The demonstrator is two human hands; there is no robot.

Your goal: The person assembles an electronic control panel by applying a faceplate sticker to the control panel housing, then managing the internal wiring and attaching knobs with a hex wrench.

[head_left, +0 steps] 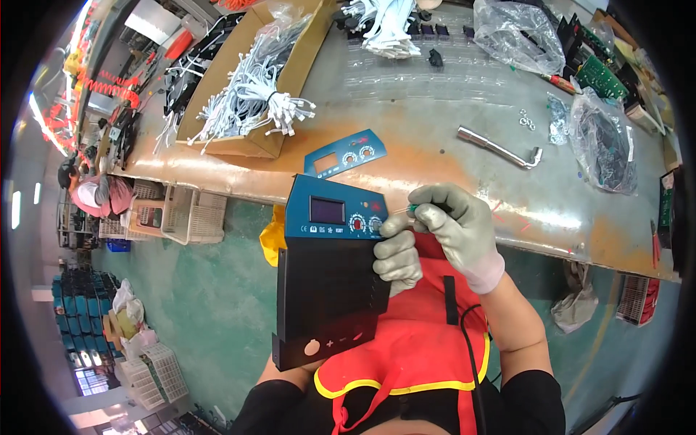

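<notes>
A black metal casing with a blue control panel face is held tilted in front of my red apron. On the blue face are a dark display window and round dials. My left hand, in a pale glove, has its fingers curled at the casing's right edge; its forearm passes behind the casing. My right hand, also gloved, is closed in a pinch beside the blue face. Between its fingertips is a small green part with thin leads, close to the left fingertips.
A loose blue panel plate lies on the metal workbench. Behind are a cardboard box of white cables, a socket wrench, small rings, a screwdriver, plastic bags and circuit boards. Another person sits far left near crates.
</notes>
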